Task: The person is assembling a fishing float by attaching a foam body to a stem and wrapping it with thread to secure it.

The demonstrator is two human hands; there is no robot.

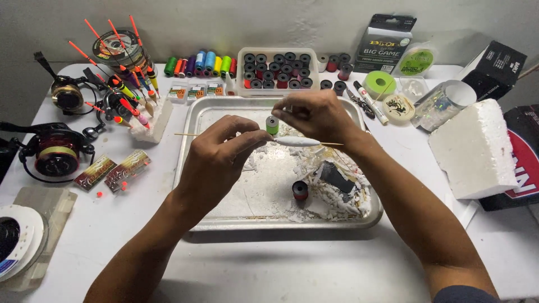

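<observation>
From the head view I look down on my two hands held over a metal tray (pixel 193 120) on the white worktop (pixel 269 264). My left hand (pixel 216 157) has its fingertips pinched together on a thin wooden stick that runs through a slim white float body (pixel 297 141); the stick pokes out to the left of that hand and to the right past the float. My right hand (pixel 317 115) is closed on a small green thread spool (pixel 272 124), held just above the near-left end of the float. The float hangs above the middle of the tray, not resting on it. Below lie white foam shavings (pixel 337 196), a dark red spool (pixel 300 191) standing among them, and a dark block just right of it. At the far edge I see a box of dark and red spools (pixel 278 70), a row of coloured thread spools (pixel 199 63) to its left, finished floats with orange tips (pixel 120 84) stuck in a foam block, and two fishing reels (pixel 56 151) at far left. A big white foam block (pixel 474 148) sits at right. I judge the stick is the weak point: too hard a pinch or a sideways pull from the spool hand could snap it or let the float slip down into the shavings, and any thread between spool and float is too fine for me to see.
</observation>
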